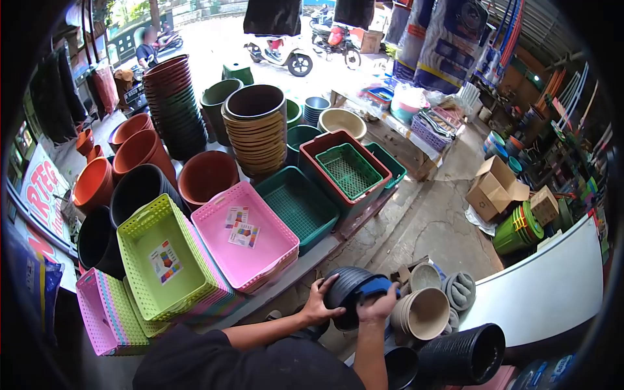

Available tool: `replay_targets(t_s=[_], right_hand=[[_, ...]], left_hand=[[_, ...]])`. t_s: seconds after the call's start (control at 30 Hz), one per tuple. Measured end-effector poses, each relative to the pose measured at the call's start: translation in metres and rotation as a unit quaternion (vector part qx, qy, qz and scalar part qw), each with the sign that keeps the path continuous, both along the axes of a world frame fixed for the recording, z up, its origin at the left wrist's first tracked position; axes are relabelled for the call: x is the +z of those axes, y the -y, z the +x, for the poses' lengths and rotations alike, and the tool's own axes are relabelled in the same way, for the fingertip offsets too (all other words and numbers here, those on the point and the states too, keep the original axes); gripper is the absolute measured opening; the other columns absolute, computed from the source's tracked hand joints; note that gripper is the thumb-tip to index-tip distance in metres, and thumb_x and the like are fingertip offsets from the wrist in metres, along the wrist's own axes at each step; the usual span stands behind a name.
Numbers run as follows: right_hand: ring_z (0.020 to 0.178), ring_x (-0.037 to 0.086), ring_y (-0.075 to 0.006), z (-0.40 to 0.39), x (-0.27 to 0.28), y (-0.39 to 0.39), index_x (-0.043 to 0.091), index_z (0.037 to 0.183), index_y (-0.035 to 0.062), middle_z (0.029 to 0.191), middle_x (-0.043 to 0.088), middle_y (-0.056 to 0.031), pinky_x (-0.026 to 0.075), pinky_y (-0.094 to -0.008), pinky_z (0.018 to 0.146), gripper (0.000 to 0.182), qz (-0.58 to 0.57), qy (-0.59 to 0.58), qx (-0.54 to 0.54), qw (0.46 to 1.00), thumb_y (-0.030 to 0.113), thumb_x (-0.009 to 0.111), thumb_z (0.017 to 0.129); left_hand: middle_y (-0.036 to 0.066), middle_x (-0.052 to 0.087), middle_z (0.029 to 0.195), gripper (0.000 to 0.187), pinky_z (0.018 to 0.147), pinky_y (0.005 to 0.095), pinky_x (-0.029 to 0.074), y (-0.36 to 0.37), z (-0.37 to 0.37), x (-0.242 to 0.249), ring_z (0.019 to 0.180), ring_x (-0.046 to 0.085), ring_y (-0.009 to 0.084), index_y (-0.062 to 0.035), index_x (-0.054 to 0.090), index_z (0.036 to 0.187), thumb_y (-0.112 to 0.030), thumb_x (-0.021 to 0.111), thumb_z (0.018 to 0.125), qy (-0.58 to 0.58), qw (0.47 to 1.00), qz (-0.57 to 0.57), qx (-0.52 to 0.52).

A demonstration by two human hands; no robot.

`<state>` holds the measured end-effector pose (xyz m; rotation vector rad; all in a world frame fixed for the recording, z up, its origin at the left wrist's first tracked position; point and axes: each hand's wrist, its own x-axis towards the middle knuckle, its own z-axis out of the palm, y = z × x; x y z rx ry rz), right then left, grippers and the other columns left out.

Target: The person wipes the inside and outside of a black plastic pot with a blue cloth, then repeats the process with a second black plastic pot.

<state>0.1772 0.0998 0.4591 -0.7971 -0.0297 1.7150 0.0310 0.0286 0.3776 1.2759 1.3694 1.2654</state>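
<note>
My left hand [318, 303] grips the side of a stack of black plant pots [346, 281], which lies tilted in front of my body. At the stack's right side, my right hand [378, 307] is closed on a blue piece [376, 286] that looks like a cloth and is pressed against the pots. My fingers partly hide the blue piece. Just right of that hand stand nested beige pots [426, 313], with grey pots [459, 291] beside them. A larger black pot stack [465, 354] lies on its side below.
To the left, a low table carries a green basket [146, 250], a pink basket [244, 227], a dark green crate [299, 208] and tall pot stacks [174, 110]. A cardboard box [497, 185] and a white panel [552, 286] are at right. A person [147, 55] is outside.
</note>
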Motion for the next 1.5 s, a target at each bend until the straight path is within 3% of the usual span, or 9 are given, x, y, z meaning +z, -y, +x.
replay_targets(t_s=[0.23, 0.37, 0.43, 0.67, 0.83, 1.03, 1.1, 1.23, 1.5], right_hand=[[0.122, 0.049, -0.0335, -0.012, 0.003, 0.044, 0.040, 0.136, -0.0015, 0.131, 0.051, -0.0167, 0.036, -0.0480, 0.104, 0.062, 0.046, 0.150, 0.170, 0.973, 0.048, 0.039, 0.098], [0.130, 0.043, -0.0292, 0.021, -0.003, 0.044, 0.046, 0.134, 0.0039, 0.136, 0.049, -0.0158, 0.028, -0.0494, 0.110, 0.054, 0.183, 0.500, 0.570, 0.626, 0.038, 0.052, 0.093], [0.134, 0.039, -0.0244, 0.042, -0.006, 0.043, 0.044, 0.136, 0.0024, 0.143, 0.042, -0.0145, 0.020, -0.0489, 0.113, 0.060, 0.388, 0.791, 0.443, 0.169, 0.034, 0.055, 0.086], [0.141, 0.025, -0.0330, 0.066, -0.003, 0.026, 0.037, 0.142, 0.0011, 0.149, 0.033, -0.0158, 0.006, -0.0557, 0.114, 0.075, 0.315, 0.851, 0.129, 0.399, 0.022, 0.055, 0.072], [0.129, 0.045, -0.0294, 0.020, 0.014, 0.070, 0.050, 0.133, 0.0042, 0.135, 0.051, -0.0159, 0.021, -0.0479, 0.111, 0.061, 0.474, 0.773, 0.223, 0.359, 0.020, 0.054, 0.074], [0.093, 0.062, -0.0246, 0.036, -0.001, 0.053, 0.063, 0.109, 0.0102, 0.096, 0.066, -0.0062, 0.045, -0.0382, 0.087, 0.039, 0.545, 0.732, 0.251, 0.322, 0.017, 0.063, 0.070], [0.091, 0.063, -0.0247, 0.047, 0.012, 0.049, 0.063, 0.105, 0.0111, 0.094, 0.066, -0.0056, 0.045, -0.0376, 0.086, 0.033, 0.549, 0.732, 0.242, 0.322, 0.016, 0.062, 0.073], [0.092, 0.062, -0.0251, 0.059, 0.014, 0.032, 0.063, 0.106, 0.0129, 0.095, 0.066, -0.0053, 0.044, -0.0386, 0.087, 0.033, 0.540, 0.710, 0.296, 0.342, 0.018, 0.063, 0.074], [0.102, 0.059, -0.0313, 0.069, 0.046, 0.020, 0.059, 0.116, 0.0104, 0.111, 0.063, -0.0118, 0.044, -0.0430, 0.089, 0.042, 0.522, 0.710, 0.220, 0.418, 0.015, 0.061, 0.075]], left_hand=[[0.026, 0.033, 0.136, 0.101, 0.109, 0.0464, 0.028, -0.013, -0.007, 0.003, 0.129, 0.034, 0.0384, -0.0203, 0.028, 0.148, -0.060, 0.073, 0.066, 0.051, 0.998, -0.039, 0.010], [0.019, 0.050, 0.131, 0.102, 0.106, 0.0370, 0.031, -0.014, -0.032, 0.040, 0.124, 0.044, 0.0269, -0.0039, 0.031, 0.145, -0.057, 0.072, 0.068, 0.188, 0.982, -0.008, 0.019], [0.018, 0.048, 0.130, 0.098, 0.105, 0.0371, 0.034, -0.014, -0.040, 0.029, 0.123, 0.044, 0.0260, -0.0039, 0.033, 0.144, -0.054, 0.073, 0.069, 0.139, 0.990, -0.006, -0.015], [0.015, 0.044, 0.134, 0.088, 0.099, 0.0372, 0.041, -0.003, -0.035, 0.054, 0.122, 0.046, 0.0268, -0.0098, 0.030, 0.146, -0.045, 0.071, 0.076, 0.372, 0.917, -0.140, 0.027], [0.013, 0.048, 0.132, 0.083, 0.100, 0.0471, 0.042, -0.016, -0.042, -0.059, 0.120, 0.049, 0.0289, -0.0116, 0.035, 0.142, -0.064, 0.054, 0.080, 0.565, 0.762, -0.301, -0.098], [0.013, 0.046, 0.139, 0.081, 0.110, 0.0487, 0.027, 0.006, -0.035, 0.055, 0.131, 0.040, 0.0325, -0.0251, 0.032, 0.146, -0.070, 0.050, 0.081, 0.439, 0.792, -0.422, -0.039], [0.023, 0.033, 0.145, 0.091, 0.111, 0.0530, 0.023, 0.014, -0.030, 0.042, 0.136, 0.033, 0.0374, -0.0164, 0.027, 0.147, -0.066, 0.060, 0.078, -0.098, 0.983, -0.118, 0.097], [0.019, 0.056, 0.124, 0.064, 0.110, 0.0491, 0.026, -0.004, -0.055, 0.081, 0.123, 0.047, 0.0356, -0.0128, 0.053, 0.131, -0.051, 0.065, 0.082, -0.383, 0.868, 0.065, -0.309], [0.015, 0.064, 0.083, 0.036, 0.072, 0.0359, 0.051, -0.032, -0.058, 0.101, 0.076, 0.063, 0.0284, 0.0016, 0.059, 0.096, -0.034, 0.060, 0.092, -0.257, 0.895, -0.034, -0.364]])
